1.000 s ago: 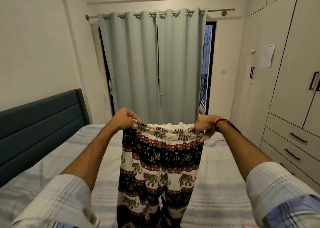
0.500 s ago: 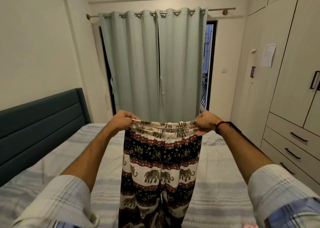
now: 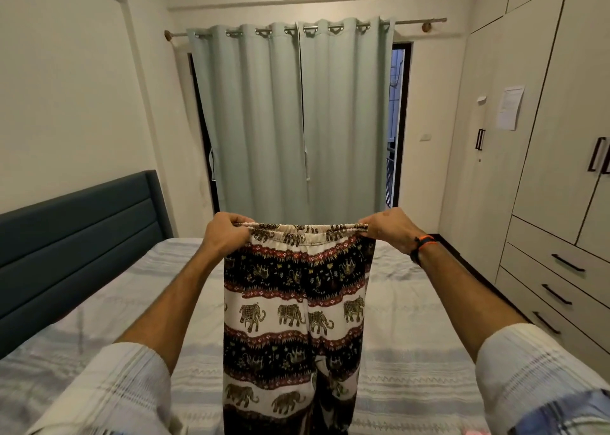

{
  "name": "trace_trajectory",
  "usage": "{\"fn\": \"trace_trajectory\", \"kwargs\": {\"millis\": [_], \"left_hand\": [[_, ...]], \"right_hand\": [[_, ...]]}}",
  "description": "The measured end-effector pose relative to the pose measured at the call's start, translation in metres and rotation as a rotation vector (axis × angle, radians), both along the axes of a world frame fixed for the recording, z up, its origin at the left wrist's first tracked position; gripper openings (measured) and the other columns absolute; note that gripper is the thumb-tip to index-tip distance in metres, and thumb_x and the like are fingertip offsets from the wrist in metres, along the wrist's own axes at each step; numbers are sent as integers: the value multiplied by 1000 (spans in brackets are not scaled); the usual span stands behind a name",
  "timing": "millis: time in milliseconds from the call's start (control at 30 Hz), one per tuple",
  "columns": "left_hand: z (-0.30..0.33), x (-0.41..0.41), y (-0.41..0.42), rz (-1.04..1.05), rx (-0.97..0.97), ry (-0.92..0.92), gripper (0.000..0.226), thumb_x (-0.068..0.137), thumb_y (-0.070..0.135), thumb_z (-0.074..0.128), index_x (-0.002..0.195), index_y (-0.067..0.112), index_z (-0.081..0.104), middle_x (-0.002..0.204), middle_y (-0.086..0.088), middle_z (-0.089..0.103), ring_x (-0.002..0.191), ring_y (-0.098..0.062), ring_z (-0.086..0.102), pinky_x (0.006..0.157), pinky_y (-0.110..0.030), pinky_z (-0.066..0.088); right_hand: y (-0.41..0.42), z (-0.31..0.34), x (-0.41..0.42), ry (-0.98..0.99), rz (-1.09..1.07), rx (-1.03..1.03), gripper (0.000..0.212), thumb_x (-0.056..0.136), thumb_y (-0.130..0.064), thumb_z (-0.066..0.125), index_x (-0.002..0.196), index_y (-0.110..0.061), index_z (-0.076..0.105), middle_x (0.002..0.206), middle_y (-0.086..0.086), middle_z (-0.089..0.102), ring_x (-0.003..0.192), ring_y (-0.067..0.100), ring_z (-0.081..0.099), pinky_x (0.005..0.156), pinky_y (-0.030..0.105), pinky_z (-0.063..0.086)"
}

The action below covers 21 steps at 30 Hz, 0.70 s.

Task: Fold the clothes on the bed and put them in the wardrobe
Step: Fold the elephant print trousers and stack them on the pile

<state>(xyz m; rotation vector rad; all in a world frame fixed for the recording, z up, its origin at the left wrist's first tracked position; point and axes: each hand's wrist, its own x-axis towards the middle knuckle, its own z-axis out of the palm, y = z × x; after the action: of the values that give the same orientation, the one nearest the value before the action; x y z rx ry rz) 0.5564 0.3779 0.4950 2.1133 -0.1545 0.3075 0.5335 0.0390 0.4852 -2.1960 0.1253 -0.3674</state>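
Now both hands' fingers [image 3: 242, 225] pinch the trousers' [image 3: 293, 302] waistband ends, legs hanging below.

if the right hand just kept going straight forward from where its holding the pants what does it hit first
Most likely the curtain. The right hand, gripping the pants waistband, reaches out above the bed with nothing visible between; depth is unclear.

Elephant-print elastic-waist trousers [image 3: 293, 306] hang over the striped-sheeted bed [image 3: 406, 329] — padded headboard [image 3: 79, 236] left, panelled wooden wardrobe [image 3: 544, 157] right, pleated eyelet curtain [image 3: 290, 117] behind.
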Motion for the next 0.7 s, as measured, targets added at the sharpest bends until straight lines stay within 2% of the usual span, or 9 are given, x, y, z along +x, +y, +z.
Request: {"fn": "trace_trajectory", "kwargs": {"millis": [67,133,200,333,400,433,500,600,700], "left_hand": [[-1,-4,0,-10,99,-55,25,78,1,71,98,16,72,94,0,69,90,-17,63,76,-26,52],[-2,-7,-2,6,142,-103,34,72,8,83,102,17,71,94,2,66,88,-13,61,75,-22,47],[-3,-7,-3,50,145,-168,31,69,18,88,97,17,73,90,3,67,83,-9,60,75,-22,47],[-4,-9,-2,112,186,-294,25,75,31,84,95,18,76,80,7,68,75,-7,62,72,-23,51],[-2,-13,0,176,270,-350,24,79,42,77,92,22,75,76,10,67,74,-10,62,71,-27,52],[-2,-14,1,207,302,-360,24,80,46,74,90,24,74,74,9,66,73,-12,62,69,-27,50],[-1,-13,2,215,293,-339,26,83,47,71,88,22,73,71,8,65,70,-14,61,67,-28,49],[2,-10,0,155,185,-275,28,86,43,69,84,15,71,71,4,66,72,-18,64,66,-29,50],[7,-10,-7,139,131,-270,29,90,39,65,87,11,66,75,1,65,75,-20,62,60,-26,40]], "right_hand": [[1,1,-2,-2,-13,83,34,67,6,75,97,-9,78,95,9,75,93,19,65,83,30,53],[3,2,-5,-55,-58,-114,44,56,-8,91,97,-18,79,94,-2,75,91,15,65,87,32,54],[5,1,-7,-146,-83,-205,40,54,-20,95,91,-20,80,88,-4,75,84,12,66,85,31,55],[10,0,-10,-294,-103,-165,30,60,-32,93,83,-18,80,77,-5,73,71,5,62,67,19,49],[8,1,-11,-275,-89,-101,29,63,-37,91,83,-20,79,76,-6,72,70,4,61,60,17,44],[7,3,-12,-242,-75,-34,29,65,-38,90,85,-21,78,78,-6,72,72,6,63,62,18,48],[2,3,-10,-181,-18,99,27,70,-34,87,89,-19,76,85,-3,74,82,12,68,74,27,56],[6,5,-8,-162,68,275,27,78,-27,82,92,-9,67,90,3,72,91,22,68,84,40,57],[15,14,-12,-164,99,366,26,84,-25,77,98,-7,64,96,7,72,99,25,68,89,41,55]]}}
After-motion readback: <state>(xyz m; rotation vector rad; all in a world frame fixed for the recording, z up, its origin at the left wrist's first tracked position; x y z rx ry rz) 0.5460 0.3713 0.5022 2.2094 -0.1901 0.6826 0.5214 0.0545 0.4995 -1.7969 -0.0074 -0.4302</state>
